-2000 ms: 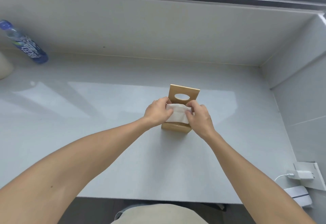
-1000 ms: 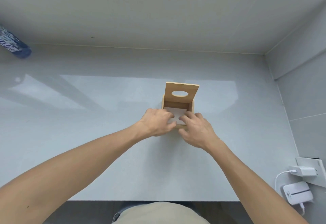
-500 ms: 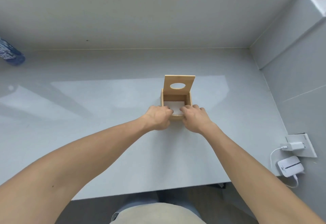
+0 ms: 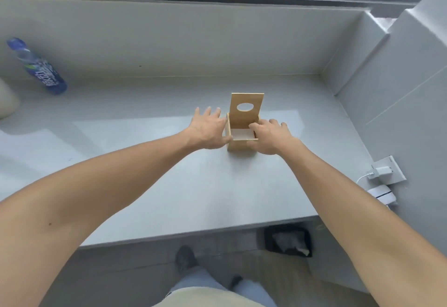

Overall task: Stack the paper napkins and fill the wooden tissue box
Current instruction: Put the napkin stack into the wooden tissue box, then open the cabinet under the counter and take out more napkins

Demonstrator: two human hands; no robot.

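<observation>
A small wooden tissue box (image 4: 242, 146) stands in the middle of the grey counter (image 4: 169, 185). Its lid (image 4: 246, 110), with an oval hole, stands upright at the back. White paper napkins (image 4: 242, 134) lie flat inside the box. My left hand (image 4: 210, 129) is beside the box's left wall, fingers spread, thumb touching the front left corner. My right hand (image 4: 271, 136) rests at the right wall, its fingers over the rim and its thumb on the front face. Neither hand holds a napkin.
A blue plastic bottle (image 4: 36, 66) lies at the back left of the counter, near a pale rounded object (image 4: 7, 101). A wall socket with a white charger (image 4: 384, 170) is on the right wall. A black bin (image 4: 287, 240) stands on the floor below the counter edge.
The napkins went from my hands down into the box. Both hands then left the box's inside and spread to its left and right sides. The view tilted up and back.
</observation>
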